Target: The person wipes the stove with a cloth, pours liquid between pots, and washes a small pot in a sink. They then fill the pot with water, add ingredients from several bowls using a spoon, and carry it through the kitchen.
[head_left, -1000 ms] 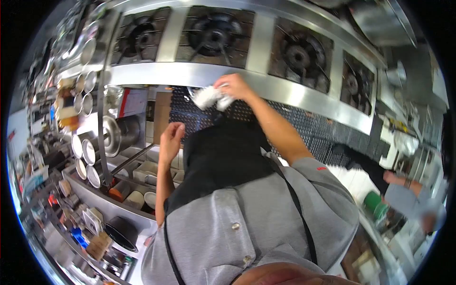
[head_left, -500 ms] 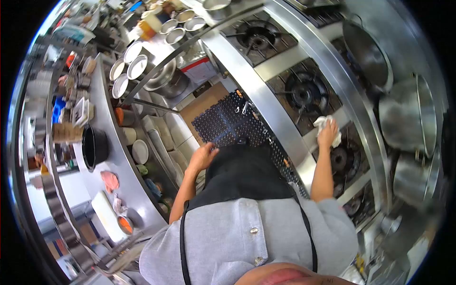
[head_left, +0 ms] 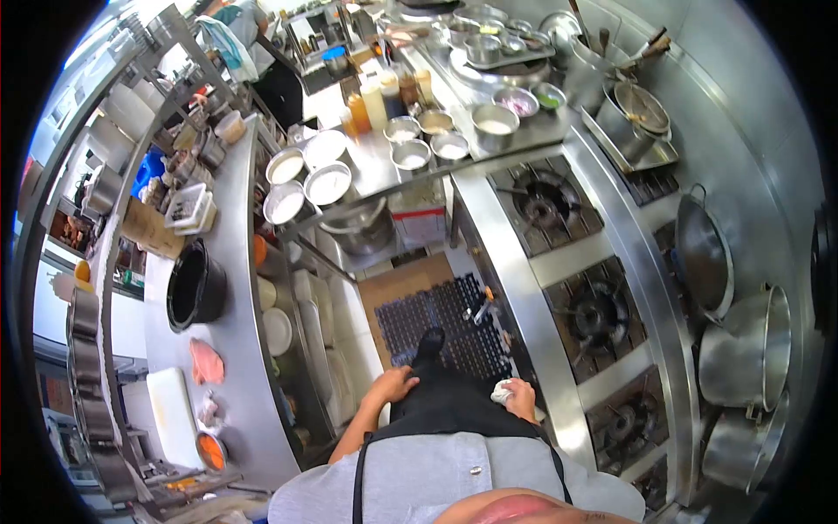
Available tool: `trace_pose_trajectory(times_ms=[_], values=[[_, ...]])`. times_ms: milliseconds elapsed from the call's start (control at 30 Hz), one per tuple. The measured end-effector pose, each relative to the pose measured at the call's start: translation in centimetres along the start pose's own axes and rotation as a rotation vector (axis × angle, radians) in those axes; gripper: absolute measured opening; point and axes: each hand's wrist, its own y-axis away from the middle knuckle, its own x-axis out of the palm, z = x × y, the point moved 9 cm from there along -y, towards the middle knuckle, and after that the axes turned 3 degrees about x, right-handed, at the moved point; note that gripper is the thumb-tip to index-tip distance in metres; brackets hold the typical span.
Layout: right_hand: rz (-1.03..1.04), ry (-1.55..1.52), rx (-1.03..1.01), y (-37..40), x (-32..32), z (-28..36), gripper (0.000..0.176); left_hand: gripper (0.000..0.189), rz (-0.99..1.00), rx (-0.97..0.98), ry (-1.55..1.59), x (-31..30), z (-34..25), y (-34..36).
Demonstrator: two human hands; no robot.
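My right hand (head_left: 523, 400) is closed around a crumpled white cloth (head_left: 501, 392), held beside my black apron (head_left: 449, 403) and left of the stove's front edge. Part of the cloth is hidden by my fingers. On the other side, my left hand (head_left: 394, 384) hangs at the apron's left edge. Its fingers are loosely bent and apart, and no object shows in them. Nearest the right hand is the stove's steel front rail (head_left: 537, 323), with several black gas burners (head_left: 597, 314) behind it.
A perforated black floor mat (head_left: 410, 323) lies ahead. At left, a steel counter (head_left: 240, 349) carries a black tub (head_left: 195, 284), a pink piece of meat or fish (head_left: 207, 361) and a white cutting board (head_left: 173, 415). Large pots (head_left: 742, 362) line the right wall. Another person (head_left: 253, 44) stands farther back.
My right hand has drawn back from the burners to beside my apron, still holding the cloth. My view has tilted up, showing more of the far counter and another person.
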Motion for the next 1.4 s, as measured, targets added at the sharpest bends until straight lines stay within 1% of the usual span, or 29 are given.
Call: trace_pose_trajectory(times_ms=[33,200,300,333,400,467,500,533,567,600,633,700,733,767,800,833,867,900,933,1000,1033,1100,1133,1167,1200,1233,1267,1333,1400], values=[[-0.038,-0.124,0.045,-2.7,0.7,1.0,0.027,0.042,-0.034,0.031,-0.011,-1.6,0.4,-0.5],[-0.130,-0.225,-0.230,-19.6,-2.0,16.1,0.028,0.041,-0.110,0.039,0.043,-9.9,5.5,-2.8],[-0.284,-0.090,-0.338,-27.7,-6.0,24.7,0.025,0.039,-0.239,-0.053,0.057,-15.5,8.7,-2.7],[-0.325,-0.085,-0.450,-29.9,-7.3,27.4,0.025,0.038,-0.299,-0.087,0.070,-16.9,10.1,-2.6],[-0.505,-0.015,-0.528,-34.4,-9.0,29.2,0.028,0.037,-0.338,-0.112,0.070,-18.9,11.9,-2.5],[-0.607,0.364,-0.592,-38.2,-8.7,28.8,0.033,0.037,-0.451,-0.082,0.132,-20.5,12.7,-1.9],[-0.590,0.507,-0.556,-38.1,-8.6,30.0,0.033,0.037,-0.427,-0.076,0.159,-20.3,13.7,-2.4],[-0.251,0.732,-0.276,-40.4,-6.5,28.3,0.033,0.037,-0.340,-0.017,0.106,-19.8,13.2,-3.0],[-0.260,0.534,-0.283,-41.3,-5.0,25.9,0.026,0.037,-0.325,-0.063,0.092,-19.6,13.5,-3.3],[-0.277,0.467,-0.488,-41.2,-2.2,24.5,0.023,0.038,-0.309,-0.105,0.071,-19.2,14.2,-3.4],[-0.076,0.357,-0.312,-37.4,-1.2,26.7,0.022,0.037,-0.282,-0.046,0.072,-18.0,15.2,-4.1],[-0.079,0.182,-0.517,-30.6,1.4,26.0,0.028,0.037,-0.197,0.068,0.062,-16.0,13.8,-6.7],[0.173,0.364,-0.211,-27.3,3.9,22.8,0.027,0.037,-0.113,0.069,0.026,-15.1,12.8,-7.2],[0.250,0.249,-0.318,-25.5,10.0,16.0,0.028,0.037,-0.045,0.057,-0.011,-14.4,12.0,-7.7],[0.446,0.250,-0.266,-19.3,11.0,15.3,0.029,0.037,-0.020,0.092,-0.033,-14.3,11.4,-8.1],[0.740,0.264,-0.099,-13.9,13.1,12.2,0.039,0.037,0.056,0.108,-0.022,-13.5,10.5,-9.1],[0.842,0.294,0.017,-8.6,15.3,7.1,0.054,0.036,0.134,0.124,-0.015,-12.6,9.7,-10.2],[0.981,0.042,0.277,-2.9,15.5,4.3,0.069,0.034,0.102,0.238,-0.063,-12.6,8.7,-11.3],[0.784,-0.245,0.492,0.4,15.4,0.7,0.073,0.034,0.123,0.263,-0.083,-12.6,7.5,-12.3],[0.588,-0.224,0.576,4.5,12.6,-1.1,0.067,0.032,0.158,0.396,-0.115,-13.0,4.6,-13.9],[0.514,-0.197,0.663,6.5,10.5,-1.0,0.061,0.032,0.133,0.585,-0.176,-12.5,4.4,-16.1],[0.699,0.305,0.201,9.3,14.1,-6.3,0.044,0.035,0.117,0.544,-0.392,-12.9,1.4,-17.6],[0.651,0.519,0.140,10.1,12.1,-4.7,0.029,0.036,0.112,0.566,-0.445,-13.5,-0.7,-18.0],[0.640,0.531,0.286,10.8,10.6,-4.9,0.023,0.034,0.090,0.543,-0.441,-14.6,-3.3,-17.8],[0.281,0.283,0.674,11.6,7.8,-6.3,0.022,0.034,0.069,0.540,-0.518,-15.3,-6.1,-17.9],[0.265,0.205,0.778,12.3,7.8,-6.9,0.022,0.034,0.019,0.532,-0.486,-15.9,-8.5,-18.1],[0.284,0.222,0.756,13.1,8.5,-7.0,0.022,0.034,-0.019,0.542,-0.460,-15.8,-10.6,-18.1],[0.018,0.034,0.699,13.4,7.9,-7.3,0.021,0.034,-0.049,0.571,-0.360,-14.9,-14.2,-17.9],[0.031,0.050,0.692,12.8,6.6,-7.8,0.021,0.035,-0.088,0.608,-0.260,-13.5,-17.5,-17.4]])
